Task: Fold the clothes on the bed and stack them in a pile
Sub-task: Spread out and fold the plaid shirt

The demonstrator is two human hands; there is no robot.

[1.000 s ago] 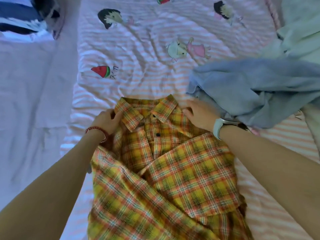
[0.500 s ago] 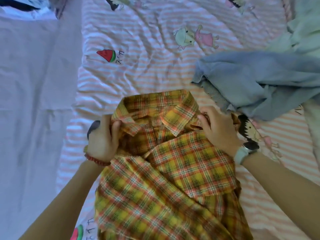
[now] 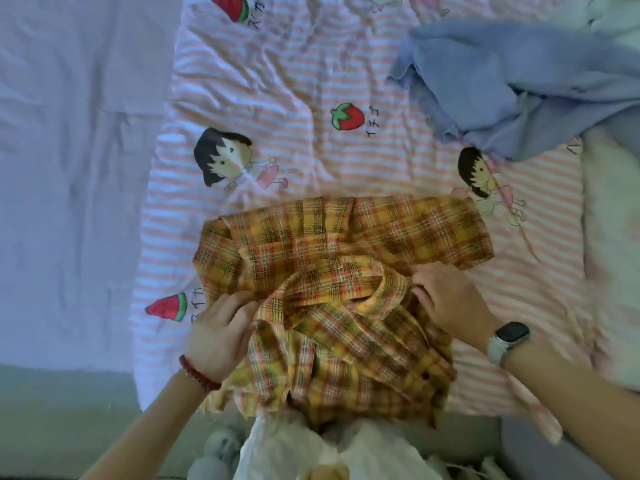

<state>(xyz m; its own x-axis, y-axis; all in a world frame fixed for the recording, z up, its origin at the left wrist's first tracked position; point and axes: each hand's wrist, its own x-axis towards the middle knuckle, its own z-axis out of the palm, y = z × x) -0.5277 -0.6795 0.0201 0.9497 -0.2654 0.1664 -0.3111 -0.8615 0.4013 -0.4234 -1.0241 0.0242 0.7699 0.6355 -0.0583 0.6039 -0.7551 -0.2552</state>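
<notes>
Yellow plaid shirt (image 3: pixel 332 271) sits at frame centre to 6 o'clock on the pink-striped sheet (image 3: pixel 294 81), part-folded: one flat layer spread toward 12 o'clock, with a sleeve end poking out at 2–3 o'clock, and the collar end bunched on top toward 6 o'clock. Near hem hangs over the bed edge.

Left hand (image 3: pixel 221 330) at 8 o'clock of the shirt, fingers curled into the fabric, gripping the left edge of the bunched upper layer. Red bead bracelet (image 3: pixel 197 374) on that wrist.

Right hand (image 3: pixel 446 299) at 4 o'clock of the shirt, fingers bent and tucked into the cloth by the collar loop, pinching the right edge. Fingertips are hidden in the folds, so the exact hold can't be told beyond that. Smartwatch (image 3: pixel 509 337) with a pale band on that wrist.

Blue garment (image 3: pixel 519 81) lies crumpled at 1–2 o'clock, well apart from the shirt, unfolded. Pale green cloth (image 3: pixel 609 15) at the far 2 o'clock corner, partly cut off by the frame.

Sheet print: cartoon girl (image 3: pixel 225 161) at 10 o'clock, strawberry (image 3: pixel 346 116) at 12, watermelon slice (image 3: pixel 169 306) just beside the left hand at 9. Plain lavender sheet (image 3: pixel 76 168) covers the 9 o'clock side. White plastic bag (image 3: pixel 311 452) at 6 o'clock below the bed edge.
</notes>
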